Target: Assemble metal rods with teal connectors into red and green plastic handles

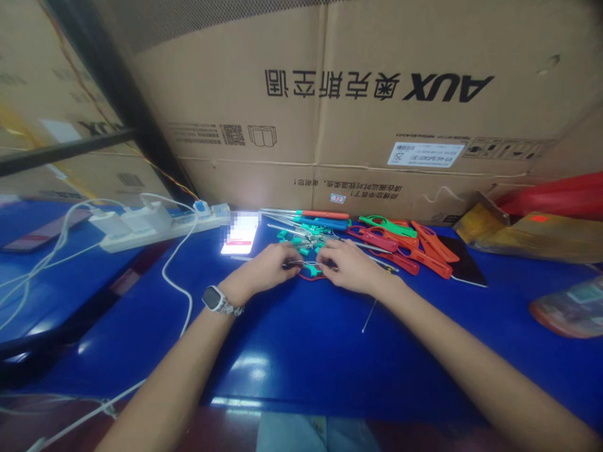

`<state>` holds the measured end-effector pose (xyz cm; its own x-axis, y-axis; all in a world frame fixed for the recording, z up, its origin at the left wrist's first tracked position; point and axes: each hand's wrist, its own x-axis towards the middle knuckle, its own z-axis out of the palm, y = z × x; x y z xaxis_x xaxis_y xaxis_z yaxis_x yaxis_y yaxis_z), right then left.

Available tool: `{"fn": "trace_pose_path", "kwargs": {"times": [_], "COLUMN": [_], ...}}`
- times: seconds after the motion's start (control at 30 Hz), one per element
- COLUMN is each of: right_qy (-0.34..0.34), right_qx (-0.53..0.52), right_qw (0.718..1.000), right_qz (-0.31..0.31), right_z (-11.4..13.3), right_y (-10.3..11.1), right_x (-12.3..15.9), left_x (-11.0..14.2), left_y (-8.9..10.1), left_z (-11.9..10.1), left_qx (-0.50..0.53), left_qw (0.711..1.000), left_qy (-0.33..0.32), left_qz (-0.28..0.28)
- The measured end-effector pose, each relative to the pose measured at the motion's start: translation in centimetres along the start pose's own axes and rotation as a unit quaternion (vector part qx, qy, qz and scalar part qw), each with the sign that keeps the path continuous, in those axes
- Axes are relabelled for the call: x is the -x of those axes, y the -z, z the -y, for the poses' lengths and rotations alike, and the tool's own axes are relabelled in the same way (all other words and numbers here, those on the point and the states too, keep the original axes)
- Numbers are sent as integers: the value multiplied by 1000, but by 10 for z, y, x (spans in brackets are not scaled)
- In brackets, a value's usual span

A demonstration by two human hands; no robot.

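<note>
My left hand [271,269], with a watch at the wrist, is closed in a pinch at the left end of a thin silvery wire piece [307,263]. My right hand [351,265] pinches the other end, its fingers bent. Between the hands, a small green plastic part [311,270] shows near the wire, with a red curved edge under it. Just beyond the fingertips lies a pile of thin metal pieces with green ends [306,237]. A thin metal rod [369,316] lies below my right hand. The fingers partly hide what they hold.
Orange and red plastic handles [400,248] lie to the right, beside a dark flat device [464,260]. A lit phone [241,233] and a white power strip [164,229] with cables are left. A large cardboard box [292,125] stands behind the blue table [306,370].
</note>
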<state>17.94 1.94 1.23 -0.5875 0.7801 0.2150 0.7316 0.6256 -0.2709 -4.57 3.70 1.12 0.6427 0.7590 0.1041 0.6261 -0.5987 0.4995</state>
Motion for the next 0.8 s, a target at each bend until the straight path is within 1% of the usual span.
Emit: {"fn": "trace_pose_path", "kwargs": {"times": [0.1,0.17,0.3,0.4,0.53,0.8], "right_qy": [6,2,3,11,-7,-32], "right_qx": [48,52,27,0,-26,-57], "right_qw": [999,998,998,999,998,996], "right_qz": [-9,-19,-50,-46,-57,-61], "right_z": [5,8,9,10,11,13], "right_y": [-1,-3,-11,-17,-21,-24], "right_x": [5,6,3,-2,-4,1], "left_x": [0,0,-2,-2,-2,-1], "left_y": [0,-1,-2,-3,-3,-4], "left_z": [2,5,7,6,5,6], "left_qx": [-2,-5,-19,-37,-45,-71], "left_qw": [1000,1000,999,999,998,997], "left_qy": [-9,-18,-32,-27,-20,-26], "left_qz": [1,-1,-8,-17,-29,-16]}}
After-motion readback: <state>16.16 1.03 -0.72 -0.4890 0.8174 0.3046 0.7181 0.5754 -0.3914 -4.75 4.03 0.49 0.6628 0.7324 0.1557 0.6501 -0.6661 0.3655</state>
